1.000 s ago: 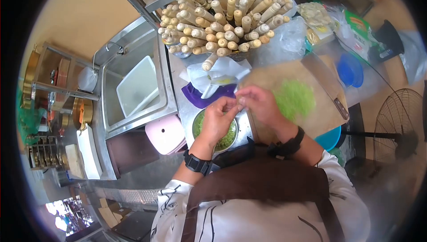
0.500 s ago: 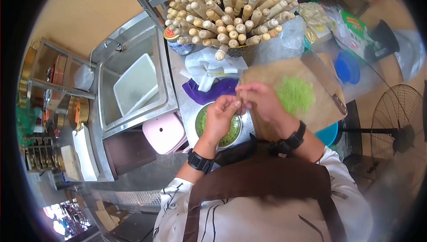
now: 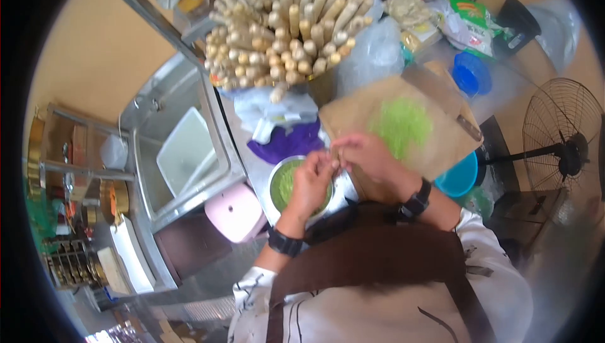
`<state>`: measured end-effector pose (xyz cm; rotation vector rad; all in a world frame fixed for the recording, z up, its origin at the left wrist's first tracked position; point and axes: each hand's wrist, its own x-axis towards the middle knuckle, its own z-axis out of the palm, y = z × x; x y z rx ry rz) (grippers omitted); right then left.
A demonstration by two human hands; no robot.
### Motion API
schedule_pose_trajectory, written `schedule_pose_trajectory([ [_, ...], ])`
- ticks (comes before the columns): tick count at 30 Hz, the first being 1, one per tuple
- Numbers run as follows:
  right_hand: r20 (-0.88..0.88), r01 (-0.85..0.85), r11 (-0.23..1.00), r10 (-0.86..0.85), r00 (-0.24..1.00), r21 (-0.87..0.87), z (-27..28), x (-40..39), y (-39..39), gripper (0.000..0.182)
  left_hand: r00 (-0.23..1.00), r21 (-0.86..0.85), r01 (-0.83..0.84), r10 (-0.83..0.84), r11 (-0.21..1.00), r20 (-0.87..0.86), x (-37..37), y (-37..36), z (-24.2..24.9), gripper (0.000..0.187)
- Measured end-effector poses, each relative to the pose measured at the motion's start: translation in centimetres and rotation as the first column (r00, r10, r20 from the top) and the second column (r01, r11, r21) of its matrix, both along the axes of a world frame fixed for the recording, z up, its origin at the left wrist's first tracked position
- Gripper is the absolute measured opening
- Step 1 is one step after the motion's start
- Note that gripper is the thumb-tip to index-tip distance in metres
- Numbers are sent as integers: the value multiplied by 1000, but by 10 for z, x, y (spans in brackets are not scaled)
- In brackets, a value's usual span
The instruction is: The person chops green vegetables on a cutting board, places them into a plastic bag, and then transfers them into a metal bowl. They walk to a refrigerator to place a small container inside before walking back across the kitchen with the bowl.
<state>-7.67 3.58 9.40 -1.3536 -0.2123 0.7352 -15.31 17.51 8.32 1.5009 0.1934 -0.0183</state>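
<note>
My left hand point(image 3: 312, 182) and my right hand point(image 3: 367, 159) meet fingertip to fingertip over a metal bowl point(image 3: 275, 178) of green paste, pinching a small thin piece between them; it is too blurred to name. The right hand rests at the near edge of a wooden cutting board point(image 3: 353, 113) that carries a heap of chopped green stuff point(image 3: 401, 125). A cleaver point(image 3: 450, 107) lies on the board's right side. Behind the board stands a big bundle of pale cut stalks point(image 3: 280, 22).
A purple cloth point(image 3: 283, 144) and white plastic bags point(image 3: 271, 113) lie behind the bowl. A steel sink point(image 3: 148, 135) with a white tub point(image 3: 186, 148) is at left, a pink stool point(image 3: 236, 211) below it. Blue bowls point(image 3: 471, 73), food packets point(image 3: 469, 18) and a standing fan point(image 3: 561, 135) are at right.
The view has swung, so everything shifted left and down and blurred slightly. Both hands stay together over the bowl, still working the small piece.
</note>
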Motion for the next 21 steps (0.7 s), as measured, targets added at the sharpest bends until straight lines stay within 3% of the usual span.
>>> schedule_pose_trajectory([
  [4, -65, 9, 1000, -9, 998, 4, -14, -12, -9, 19, 993, 30, 75, -72, 997, -89, -6, 1, -38, 10],
  [5, -15, -89, 996, 89, 996, 6, -28, -9, -15, 19, 986, 206, 143, -122, 968, -110, -9, 4, -45, 11],
  [6, -33, -65, 997, 64, 997, -33, -30, -15, -17, 18, 988, 132, 119, -104, 984, -112, -13, 0, -27, 23],
  [8, -40, -171, 979, 167, 985, -114, -18, -25, -26, 19, 946, 293, 301, -246, 908, -210, -18, 3, -12, 25],
  [10, 156, -310, 922, 350, 924, -230, -40, -33, -35, 21, 895, 249, 414, -340, 876, -289, -25, 8, -22, 19],
  [12, 247, -407, 835, 511, 824, -370, -31, -41, -41, 24, 827, 97, 523, -477, 847, -297, -32, 9, -22, 15],
  [15, 532, -308, 839, 528, 662, -449, -33, -47, -42, 25, 825, 28, 443, -395, 896, -405, -40, 6, -30, 17],
  [18, 512, -287, 870, 473, 717, -401, -25, -49, -40, 27, 886, 116, 365, -307, 924, -349, -38, -6, 20, 14],
  [19, 401, -330, 862, 479, 781, -385, -26, -47, -38, 28, 895, 154, 360, -294, 920, -334, -34, -6, 6, 14],
  [21, 514, -286, 889, 443, 735, -358, -6, -47, -46, 23, 919, 218, 330, -259, 919, -298, -33, 1, -35, 14],
])
